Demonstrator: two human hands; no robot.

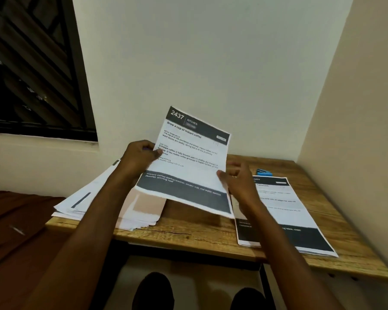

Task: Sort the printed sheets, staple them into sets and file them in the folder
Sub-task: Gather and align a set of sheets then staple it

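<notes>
A printed sheet headed "2437 KITCHEN" is held up above the wooden table, tilted toward me. My left hand pinches its left edge with the thumb on the front. My right hand is at the sheet's right edge with its thumb against the paper and fingers loosely curled behind. A fanned pile of sheets lies on the table's left side, partly under my left arm. A second, neater pile of printed sheets lies on the right side.
A blue object, perhaps a stapler, lies behind the right pile near the wall. A beige flat piece, possibly the folder, sits among the left pile. A dark window is at upper left. My feet show under the table.
</notes>
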